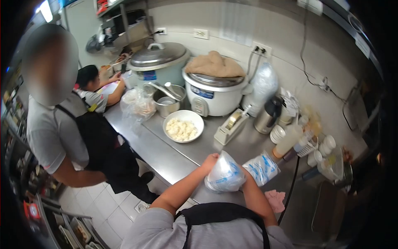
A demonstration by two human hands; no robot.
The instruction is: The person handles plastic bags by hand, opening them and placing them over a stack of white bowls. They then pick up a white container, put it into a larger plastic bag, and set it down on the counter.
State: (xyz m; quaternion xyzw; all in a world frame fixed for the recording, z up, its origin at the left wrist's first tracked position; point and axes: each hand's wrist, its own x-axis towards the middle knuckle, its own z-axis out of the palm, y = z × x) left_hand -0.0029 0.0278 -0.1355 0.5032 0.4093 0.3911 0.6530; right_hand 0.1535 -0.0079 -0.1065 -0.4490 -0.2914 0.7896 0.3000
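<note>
A: Which step do we log?
B: We judge it as handling the plastic bag (pixel 226 176), a clear one with blue print. It is up in front of the apron, over the near edge of the counter (pixel 159 139).
A: Finger state?
B: Left hand (pixel 210 162): we read the fingers as curled and gripping the bag's upper edge. Right hand: behind the plastic, with only the right forearm (pixel 258 195) plain to us, so we cannot tell whether its fingers grasp or are loose.
A: And what does the next move call for?
B: In our judgement, a firm pinch on that edge, so the thin film neither slips nor tears.
A: Containers?
B: We note a white bowl (pixel 199 120) of pale, clumped food, probably rice. Behind it, a metal pot (pixel 163 110) has utensil handles leaning out. Beside the pot, a knotted-looking clear sack (pixel 137 101) has contents we cannot make out. The white cooker (pixel 215 97) is lidded, cloth (pixel 215 65) on top; contents hidden.
</note>
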